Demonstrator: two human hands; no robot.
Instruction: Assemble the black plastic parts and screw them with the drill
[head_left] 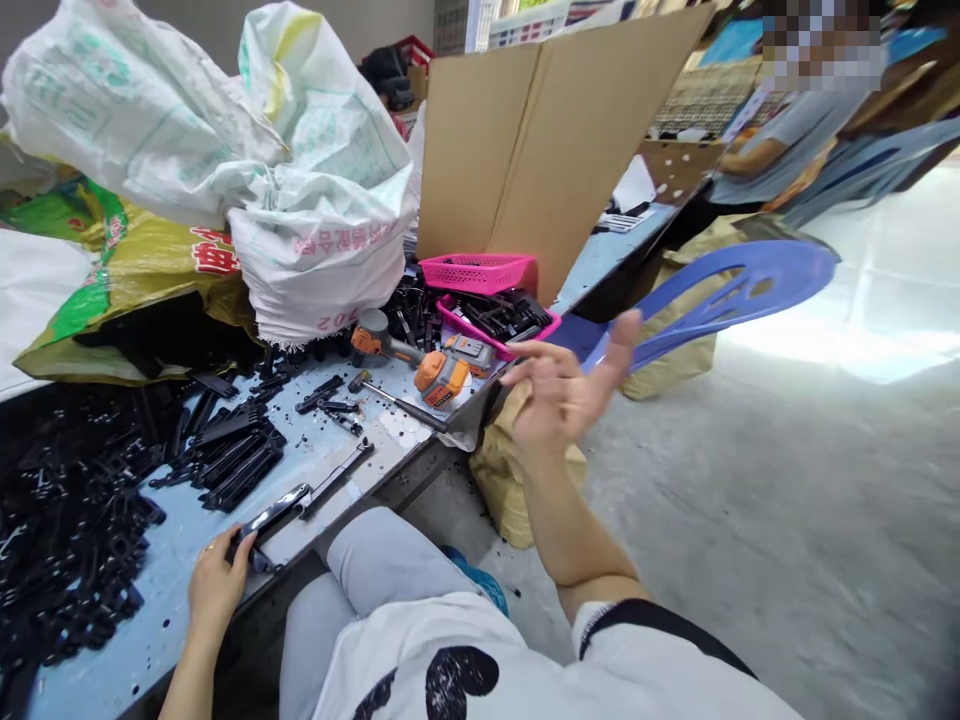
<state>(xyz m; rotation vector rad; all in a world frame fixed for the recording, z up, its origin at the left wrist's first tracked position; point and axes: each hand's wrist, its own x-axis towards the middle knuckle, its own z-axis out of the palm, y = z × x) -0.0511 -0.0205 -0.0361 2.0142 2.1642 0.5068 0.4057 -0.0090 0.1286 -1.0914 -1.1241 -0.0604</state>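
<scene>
Across the bench [180,530] black parts [75,540] lie heaped, and from where I stand the left hand [216,580] grips a bracket [277,512] by its end at the bench's edge, while the right hand [553,400] is raised, fingers half curled, near a chair [802,270].

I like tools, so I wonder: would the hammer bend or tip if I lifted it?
The hammer looks stiff, since its thin shaft is straight. Its chunky head may dip when lifted by the dark grip, and that thicker grip probably won't slip much.

A white woven sack [322,250] stands near a cardboard sheet [517,150].
</scene>
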